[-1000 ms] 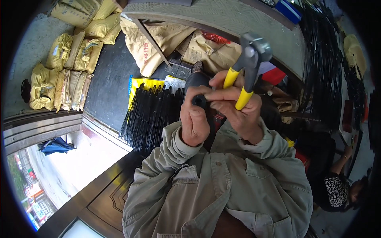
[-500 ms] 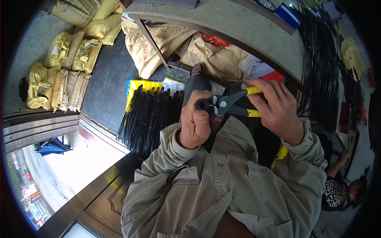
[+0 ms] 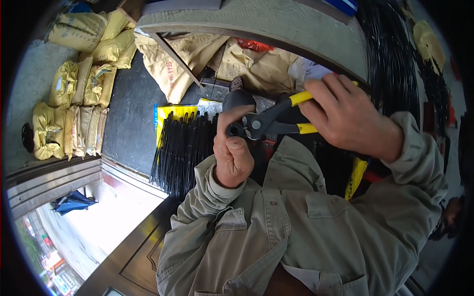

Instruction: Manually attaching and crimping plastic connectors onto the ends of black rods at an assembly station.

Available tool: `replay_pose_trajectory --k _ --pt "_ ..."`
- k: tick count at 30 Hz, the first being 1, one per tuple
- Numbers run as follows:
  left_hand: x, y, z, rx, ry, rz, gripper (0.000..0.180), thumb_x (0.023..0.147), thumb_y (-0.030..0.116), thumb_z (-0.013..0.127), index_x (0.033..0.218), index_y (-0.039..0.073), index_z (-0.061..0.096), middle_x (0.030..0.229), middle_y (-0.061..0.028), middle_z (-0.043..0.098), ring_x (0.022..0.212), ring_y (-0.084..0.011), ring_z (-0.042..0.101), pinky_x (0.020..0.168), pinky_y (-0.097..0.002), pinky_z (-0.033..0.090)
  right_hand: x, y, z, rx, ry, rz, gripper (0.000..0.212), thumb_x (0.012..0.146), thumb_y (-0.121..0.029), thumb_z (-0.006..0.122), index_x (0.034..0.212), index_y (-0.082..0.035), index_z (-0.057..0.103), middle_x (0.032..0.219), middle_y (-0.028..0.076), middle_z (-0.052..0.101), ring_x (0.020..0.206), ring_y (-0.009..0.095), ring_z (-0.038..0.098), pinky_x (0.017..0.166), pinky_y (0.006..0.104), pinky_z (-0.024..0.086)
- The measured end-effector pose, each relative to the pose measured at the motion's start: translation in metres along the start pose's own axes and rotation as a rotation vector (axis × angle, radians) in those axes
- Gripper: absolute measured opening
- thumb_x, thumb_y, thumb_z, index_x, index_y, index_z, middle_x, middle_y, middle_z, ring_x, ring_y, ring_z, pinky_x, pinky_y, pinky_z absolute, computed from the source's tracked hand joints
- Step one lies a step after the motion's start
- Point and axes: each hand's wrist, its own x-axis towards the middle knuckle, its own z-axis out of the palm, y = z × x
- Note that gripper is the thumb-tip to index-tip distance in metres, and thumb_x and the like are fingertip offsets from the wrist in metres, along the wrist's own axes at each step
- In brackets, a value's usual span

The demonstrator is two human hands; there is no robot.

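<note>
Your left hand [image 3: 232,155] is curled closed around a black tube [image 3: 235,130], whose round open end faces up toward you between thumb and forefinger. Your right hand [image 3: 345,116] is partly closed on the pincers [image 3: 269,117], whose yellow handles stand spread apart. The pincers' head sits right beside the tube, close against your left fingers; whether it bites on anything is hard to tell from here. Left of that hand, a bundle of black rods [image 3: 182,153] lies over yellow wrapping [image 3: 162,113].
</note>
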Motion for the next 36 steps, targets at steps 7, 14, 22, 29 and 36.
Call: replay_pose_trajectory --k 7,14,22,29,36 --pt "0.004 -0.005 -0.01 -0.125 -0.102 0.007 0.064 0.089 0.053 0.028 0.108 -0.005 0.05 0.098 -0.0127 0.054 0.079 -0.0165 0.052 0.073 -0.0246 0.041 -0.005 0.0 0.024 0.387 0.101 -0.013 0.018 0.076 -0.006 0.055 0.093 0.001 0.053 0.096 0.013 0.049 0.086 0.025 0.054 0.069 0.0331 0.046" --pt "0.004 -0.002 -0.016 -0.444 -0.367 -0.045 0.06 0.089 0.051 0.031 0.106 -0.003 0.048 0.095 -0.0085 0.053 0.067 -0.0086 0.043 0.065 -0.0223 0.036 -0.002 0.023 -0.004 1.368 -0.54 0.041 0.015 0.077 0.0 0.054 0.091 0.0 0.048 0.087 0.009 0.054 0.082 0.019 0.059 0.067 0.0308 0.047" --pt "0.005 -0.006 -0.005 -0.433 -0.421 0.001 0.056 0.09 0.049 0.031 0.105 -0.002 0.048 0.085 -0.0056 0.048 0.065 -0.0079 0.041 0.061 -0.022 0.034 -0.004 0.038 -0.014 1.459 -0.691 0.151 0.009 0.079 0.0 0.052 0.086 0.0 0.047 0.078 0.006 0.055 0.061 0.015 0.058 0.057 0.0252 0.047" --pt "0.01 0.0 0.002 -0.297 -0.191 0.043 0.051 0.092 0.045 0.031 0.107 -0.001 0.047 0.08 -0.0059 0.048 0.063 -0.0086 0.042 0.057 -0.0216 0.034 0.004 0.032 0.01 1.289 -0.463 -0.025 0.012 0.082 -0.007 0.051 0.092 -0.001 0.048 0.085 0.008 0.056 0.065 0.014 0.057 0.06 0.0244 0.046" --pt "0.017 0.074 -0.191 -0.43 0.627 0.441 0.043 0.09 0.048 0.038 0.09 0.006 0.047 0.065 -0.0023 0.044 0.056 -0.0102 0.036 0.051 -0.0245 0.031 -0.011 0.112 0.102 0.293 0.032 0.52 0.028 0.086 -0.021 0.053 0.106 -0.003 0.047 0.096 0.016 0.053 0.09 0.035 0.055 0.071 0.0395 0.045"
